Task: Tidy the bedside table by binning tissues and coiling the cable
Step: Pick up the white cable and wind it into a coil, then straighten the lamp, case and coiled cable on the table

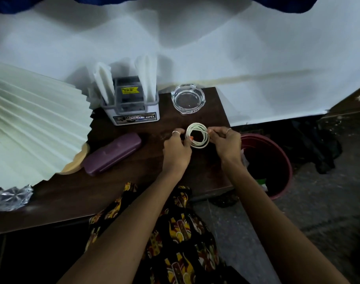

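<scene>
Pinching the coiled cable (197, 135) from both sides, left hand (177, 148) and right hand (226, 142) hold it over the tabletop (134, 181).

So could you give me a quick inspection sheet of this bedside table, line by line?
Surface: dark wooden table, beside a white-sheeted bed.
Job's things: white cable wound into a coil; no loose tissues seen on the table.
Clutter: purple case, glass ashtray, napkin holder, pleated lampshade, crumpled foil.
Hands: left hand and right hand both pinch the coil.
Cables: only the coil.
Surroundings: red bin on the floor at the right, contents unclear.
</scene>
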Demonstrator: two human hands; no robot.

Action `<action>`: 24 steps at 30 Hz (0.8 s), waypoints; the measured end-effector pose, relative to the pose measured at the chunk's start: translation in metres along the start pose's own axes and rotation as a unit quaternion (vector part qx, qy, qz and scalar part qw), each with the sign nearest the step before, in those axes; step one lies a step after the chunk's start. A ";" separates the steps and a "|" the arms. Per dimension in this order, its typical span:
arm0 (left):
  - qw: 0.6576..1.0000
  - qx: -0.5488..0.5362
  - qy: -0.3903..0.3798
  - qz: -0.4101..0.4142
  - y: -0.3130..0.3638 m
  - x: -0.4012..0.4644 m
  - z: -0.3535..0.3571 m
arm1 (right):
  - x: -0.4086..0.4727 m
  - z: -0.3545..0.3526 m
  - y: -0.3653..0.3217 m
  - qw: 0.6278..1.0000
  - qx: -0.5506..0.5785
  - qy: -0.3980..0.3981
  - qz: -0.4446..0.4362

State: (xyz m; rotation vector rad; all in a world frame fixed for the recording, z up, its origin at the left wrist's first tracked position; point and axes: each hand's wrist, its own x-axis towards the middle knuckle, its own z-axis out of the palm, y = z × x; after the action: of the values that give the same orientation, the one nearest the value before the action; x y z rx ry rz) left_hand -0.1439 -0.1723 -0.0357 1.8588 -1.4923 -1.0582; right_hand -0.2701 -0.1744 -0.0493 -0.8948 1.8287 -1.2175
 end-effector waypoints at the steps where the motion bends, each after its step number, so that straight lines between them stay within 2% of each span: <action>1: 1.000 0.011 -0.004 0.006 0.000 0.001 0.001 | 0.002 0.000 0.001 1.000 -0.008 0.005 -0.006; 10: 0.991 0.116 -0.018 0.061 0.005 -0.001 0.003 | -0.006 0.011 -0.003 0.990 -0.109 0.062 -0.066; 14: 0.983 0.172 -0.054 0.041 0.011 -0.001 -0.005 | -0.006 0.012 -0.001 0.983 -0.158 0.056 -0.080; 18: 0.979 0.181 -0.098 0.014 0.018 -0.005 -0.020 | -0.006 0.009 -0.011 0.978 -0.192 0.026 -0.075; 24: 0.985 0.151 -0.087 -0.013 0.005 -0.036 -0.062 | -0.016 0.014 -0.031 0.970 -0.236 0.012 -0.052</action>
State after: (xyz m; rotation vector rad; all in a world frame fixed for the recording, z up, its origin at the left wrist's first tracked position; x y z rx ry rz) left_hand -0.0981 -0.1435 0.0122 2.0367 -1.8185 -1.0777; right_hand -0.2459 -0.1759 -0.0209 -1.2525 2.1567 -0.8634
